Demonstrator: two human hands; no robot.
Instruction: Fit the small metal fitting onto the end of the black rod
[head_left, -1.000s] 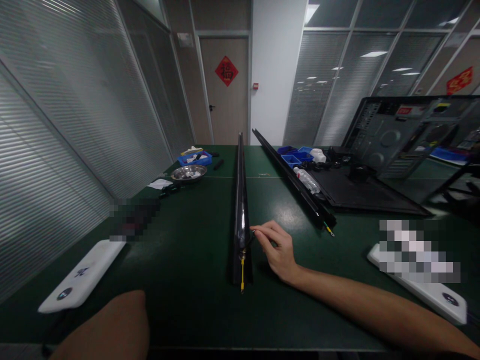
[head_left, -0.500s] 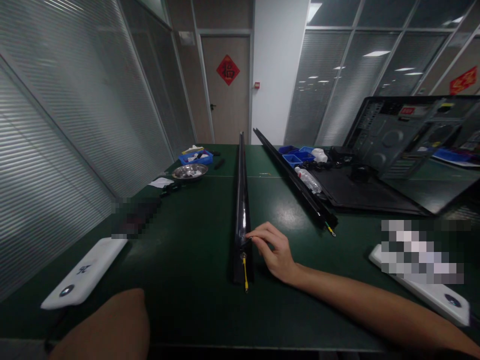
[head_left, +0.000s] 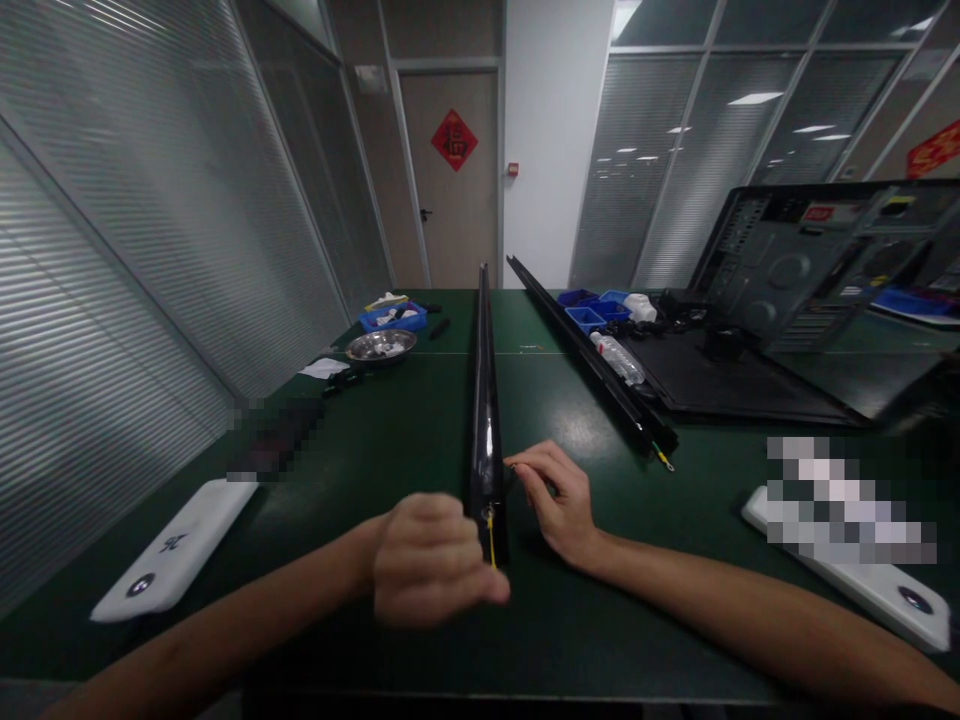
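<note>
A long black channel-shaped bar (head_left: 487, 420) lies lengthwise in front of me, its glossy face up. A yellow wire (head_left: 492, 535) hangs from its near end. My left hand (head_left: 429, 558) is closed over the bar's near left side. The wire's lower end disappears behind its thumb, and whether the fingers grip it is hidden. Just right of the bar, my right hand (head_left: 559, 500) pinches something small, thin and dark that I cannot identify. To the right lies a second black bar (head_left: 592, 365), with a green-yellow wire (head_left: 663, 457) ending in a ring terminal.
On the green table (head_left: 360, 450) stand a metal bowl (head_left: 381, 346) and a blue tray (head_left: 394, 317) at far left. A plastic bottle (head_left: 619, 358), blue bins (head_left: 585, 318) and an open computer case (head_left: 795, 270) are at right. White devices (head_left: 176, 550) lie on both sides.
My left hand has come in from the lower left to the bar's near end and the yellow wire. My right fingertips have shifted slightly right, off the bar's face.
</note>
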